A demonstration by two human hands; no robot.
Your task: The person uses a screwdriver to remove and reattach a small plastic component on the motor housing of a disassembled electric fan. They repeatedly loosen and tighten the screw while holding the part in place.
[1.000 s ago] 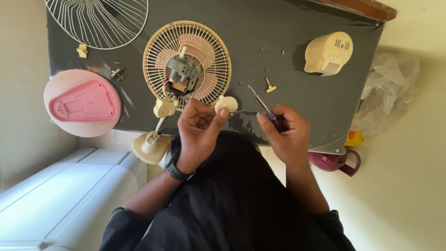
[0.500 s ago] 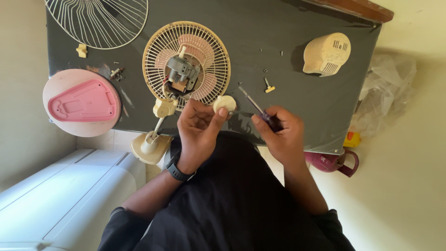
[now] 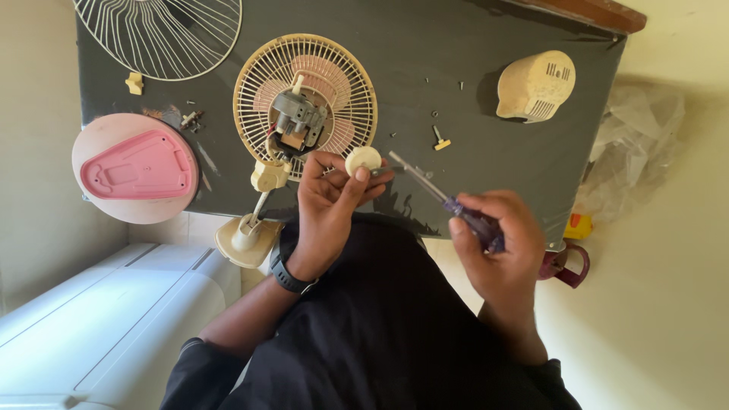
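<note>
While the left hand (image 3: 330, 201) pinches a small round cream knob (image 3: 363, 160) between thumb and fingers, the right hand (image 3: 497, 247) wraps tight around a screwdriver (image 3: 448, 203) with a purple handle. Both are over the near edge of the dark bench (image 3: 471, 45), just beside the open fan (image 3: 305, 106).

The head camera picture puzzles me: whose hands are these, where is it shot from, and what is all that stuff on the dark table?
The camera sits on a person's head, looking down over their own arms. The left hand holds a small cream round part; the right hand grips a purple-handled screwdriver. On the dark table lie a taken-apart fan: rear grille with motor, wire front grille, pink base plate, cream motor cover, loose screws.
</note>
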